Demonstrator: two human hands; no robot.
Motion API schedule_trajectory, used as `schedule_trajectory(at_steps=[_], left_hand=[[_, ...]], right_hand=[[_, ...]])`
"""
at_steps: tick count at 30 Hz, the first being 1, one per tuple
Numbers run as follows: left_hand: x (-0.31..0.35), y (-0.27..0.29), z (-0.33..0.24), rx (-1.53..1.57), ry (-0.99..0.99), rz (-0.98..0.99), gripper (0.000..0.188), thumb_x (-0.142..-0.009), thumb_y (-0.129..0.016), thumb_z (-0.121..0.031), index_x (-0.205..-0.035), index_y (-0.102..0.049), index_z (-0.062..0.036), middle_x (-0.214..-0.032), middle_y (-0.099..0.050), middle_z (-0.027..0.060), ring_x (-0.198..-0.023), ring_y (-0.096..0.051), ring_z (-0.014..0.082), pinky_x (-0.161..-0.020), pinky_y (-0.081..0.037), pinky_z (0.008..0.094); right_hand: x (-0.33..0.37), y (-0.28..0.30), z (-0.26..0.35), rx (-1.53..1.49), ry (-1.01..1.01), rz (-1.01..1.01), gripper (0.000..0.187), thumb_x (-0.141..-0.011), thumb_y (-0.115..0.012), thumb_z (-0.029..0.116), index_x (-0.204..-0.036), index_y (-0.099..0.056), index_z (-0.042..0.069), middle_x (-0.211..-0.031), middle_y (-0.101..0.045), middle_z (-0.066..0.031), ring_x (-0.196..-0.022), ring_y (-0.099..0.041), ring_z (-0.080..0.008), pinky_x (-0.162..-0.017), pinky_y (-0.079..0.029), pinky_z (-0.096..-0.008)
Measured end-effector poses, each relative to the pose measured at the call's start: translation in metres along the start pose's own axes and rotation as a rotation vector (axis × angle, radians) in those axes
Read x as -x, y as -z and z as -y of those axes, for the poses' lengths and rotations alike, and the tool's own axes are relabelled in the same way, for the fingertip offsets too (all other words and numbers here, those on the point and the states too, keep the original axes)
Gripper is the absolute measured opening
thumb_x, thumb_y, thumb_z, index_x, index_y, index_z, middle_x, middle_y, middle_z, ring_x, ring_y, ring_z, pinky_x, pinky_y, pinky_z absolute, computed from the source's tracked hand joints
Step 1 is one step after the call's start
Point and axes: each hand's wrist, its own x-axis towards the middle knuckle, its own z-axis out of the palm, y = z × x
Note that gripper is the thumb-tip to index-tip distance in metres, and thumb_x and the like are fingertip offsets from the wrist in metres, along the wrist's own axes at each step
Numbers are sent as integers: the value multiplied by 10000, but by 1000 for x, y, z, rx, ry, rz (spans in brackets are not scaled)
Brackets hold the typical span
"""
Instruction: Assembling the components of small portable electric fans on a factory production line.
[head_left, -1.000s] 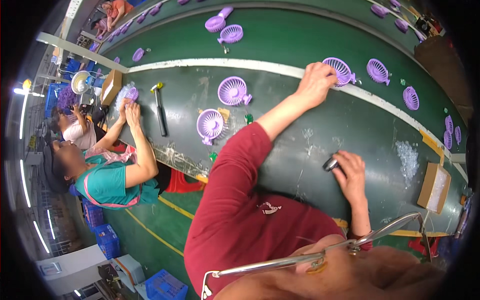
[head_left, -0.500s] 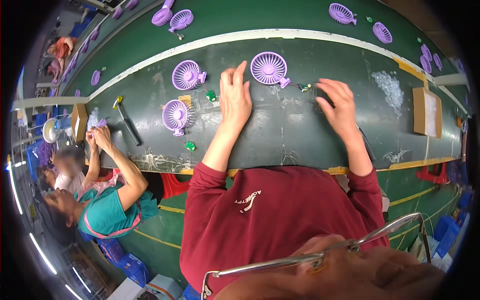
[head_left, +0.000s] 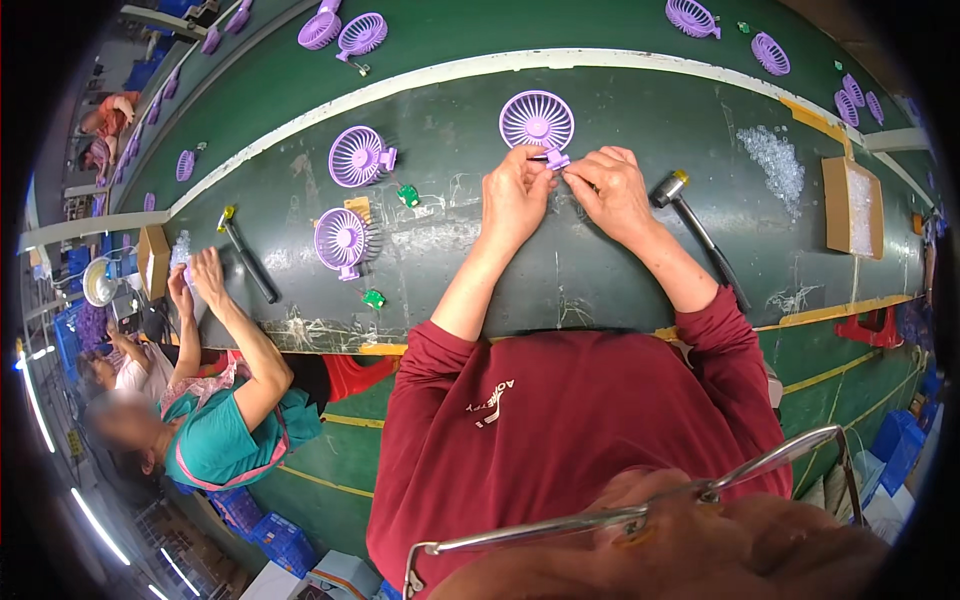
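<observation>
A round purple fan housing (head_left: 537, 112) with a spoked grille lies on the dark table in front of me, its short neck toward me. My left hand (head_left: 515, 198) is closed in a pinch at the left of that neck, with a small dark bit showing by its fingertips. My right hand (head_left: 613, 192) is closed at the neck's right side. Its fingertips hide whatever they pinch, and the small board and wires are out of sight. Two more purple housings (head_left: 357, 157) lie to the left, with a green circuit board (head_left: 408, 195) near one and another board (head_left: 374, 299) near the other.
A hammer (head_left: 697, 225) lies right of my right hand, another hammer (head_left: 246, 255) at far left. Small clear pieces (head_left: 772, 165) are heaped near an open carton (head_left: 836, 210) at right. Beyond a pale rail (head_left: 480, 73) lie more housings. A co-worker (head_left: 235, 410) sits at left.
Both hands have come together at the fan housing's neck and closed there. The right hand moved left, uncovering the hammer. The green board beside that housing is now hidden.
</observation>
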Motion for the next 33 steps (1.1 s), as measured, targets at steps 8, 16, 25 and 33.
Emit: schedule_trajectory(at_steps=[8,16,25,33], left_hand=[[-8,3,4,162,66,26,253,-859,-715,22,-1095,-631,52,-902,-734,100,-812,-706,121,-737,-574,255],[-9,7,-4,-69,39,26,251,-824,-768,-10,-1047,-658,32,-879,-739,70,-777,-687,93,-740,-564,246],[-9,9,-7,-132,33,34,274,-791,-778,-11,-1043,-676,18,-888,-740,74,-790,-699,112,-750,-575,260],[5,10,-8,273,27,-100,453,-900,-725,-48,-1283,-491,15,-865,-693,76,-803,-687,131,-717,-564,256]], right_hand=[[6,-3,-1,5,9,35,69,-826,-722,141,-814,-705,75,-764,-648,-54,-796,-620,-258,-916,-413,-429],[-5,18,9,55,-8,8,237,-762,-768,131,-975,-680,81,-921,-626,-42,-945,-596,-251,-850,-456,-404],[-17,3,-11,27,243,78,382,-772,-750,97,-1144,-666,81,-1047,-667,-61,-946,-659,-265,-761,-569,-385],[-19,0,-2,-70,174,45,277,-795,-729,80,-1068,-686,80,-1015,-682,-67,-891,-694,-271,-725,-574,-382]])
